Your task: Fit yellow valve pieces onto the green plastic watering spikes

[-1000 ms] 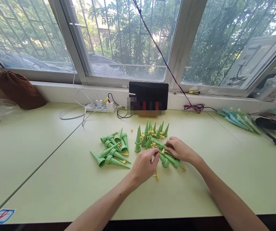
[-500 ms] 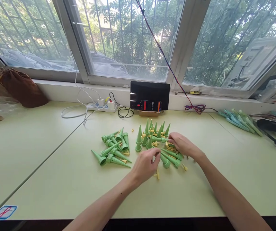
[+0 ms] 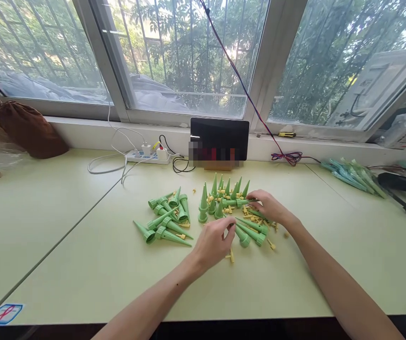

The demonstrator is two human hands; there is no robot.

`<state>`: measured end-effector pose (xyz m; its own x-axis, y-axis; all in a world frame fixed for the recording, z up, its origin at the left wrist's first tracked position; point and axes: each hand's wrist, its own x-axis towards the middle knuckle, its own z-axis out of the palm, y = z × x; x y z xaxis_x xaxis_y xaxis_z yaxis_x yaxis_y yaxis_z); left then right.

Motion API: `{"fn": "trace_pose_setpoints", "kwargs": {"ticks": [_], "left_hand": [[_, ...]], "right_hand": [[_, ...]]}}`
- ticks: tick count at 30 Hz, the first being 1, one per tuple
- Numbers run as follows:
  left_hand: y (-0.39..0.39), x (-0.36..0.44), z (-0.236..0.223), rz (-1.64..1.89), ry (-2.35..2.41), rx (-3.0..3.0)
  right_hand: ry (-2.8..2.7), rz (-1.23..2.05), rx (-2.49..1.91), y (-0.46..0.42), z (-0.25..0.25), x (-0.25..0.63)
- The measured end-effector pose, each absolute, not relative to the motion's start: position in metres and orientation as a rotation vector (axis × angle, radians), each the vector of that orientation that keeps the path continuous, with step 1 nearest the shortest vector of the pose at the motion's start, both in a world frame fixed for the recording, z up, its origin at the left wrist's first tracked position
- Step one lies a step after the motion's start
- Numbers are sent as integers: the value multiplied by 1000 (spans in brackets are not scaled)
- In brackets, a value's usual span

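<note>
My right hand (image 3: 271, 208) is closed at the back right of the main cluster, its thumb and fingers around the tip of a green watering spike (image 3: 241, 203) lying on its side. My left hand (image 3: 214, 240) is pinched at the front of the cluster, close to the tips of several lying spikes (image 3: 255, 237); whatever is between its fingers is hidden. Behind the hands, several green spikes (image 3: 203, 205) stand upright. Small yellow valve pieces (image 3: 255, 218) lie heaped beneath my right hand, and another yellow piece (image 3: 231, 256) lies just in front of my left.
A loose pile of green spikes (image 3: 169, 219) lies to the left. At the back are a tablet (image 3: 220, 134), a power strip (image 3: 153, 158) with cables and a bundled wire (image 3: 288, 158). Bagged spikes (image 3: 353, 177) and a black strap-like object (image 3: 401, 186) lie right; a brown pouch (image 3: 29, 130) sits left.
My right hand has shifted slightly up and back, its fingers now at the lying spike's tip. More of the yellow heap shows. My left hand stays almost still.
</note>
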<state>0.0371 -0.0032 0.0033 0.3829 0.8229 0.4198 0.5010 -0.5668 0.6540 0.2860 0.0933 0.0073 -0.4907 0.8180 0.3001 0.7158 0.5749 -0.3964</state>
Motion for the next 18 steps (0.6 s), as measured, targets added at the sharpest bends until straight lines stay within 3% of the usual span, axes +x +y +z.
{"fn": "trace_pose_setpoints", "kwargs": {"ticks": [7, 18], "left_hand": [[-3, 37, 4, 1033, 1141, 2218], [-3, 37, 2, 1028, 1147, 2208]], "right_hand": [[-2266, 148, -1269, 88, 6, 288], [-2377, 296, -1367, 68, 10, 294]]}}
